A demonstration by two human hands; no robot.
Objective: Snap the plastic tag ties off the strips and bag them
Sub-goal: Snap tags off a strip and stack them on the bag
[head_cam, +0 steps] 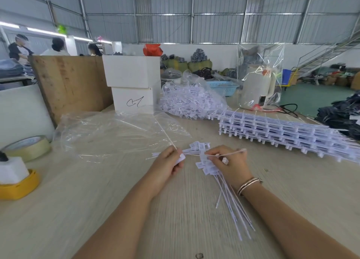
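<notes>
My left hand grips one white tag tie whose thin tail points up and to the left. My right hand holds a bundle of loose white tag ties, their square heads fanned out between my hands and their tails trailing toward me. A stack of uncut tie strips lies to the right on the table. Behind my hands, an open clear bag is heaped with snapped-off ties. An empty clear plastic bag lies flat to the left.
Two white boxes stand stacked at the back, beside a wooden board. A tape roll and a yellow holder sit at the left edge. A white kettle in plastic and a blue basket stand behind. People work far left.
</notes>
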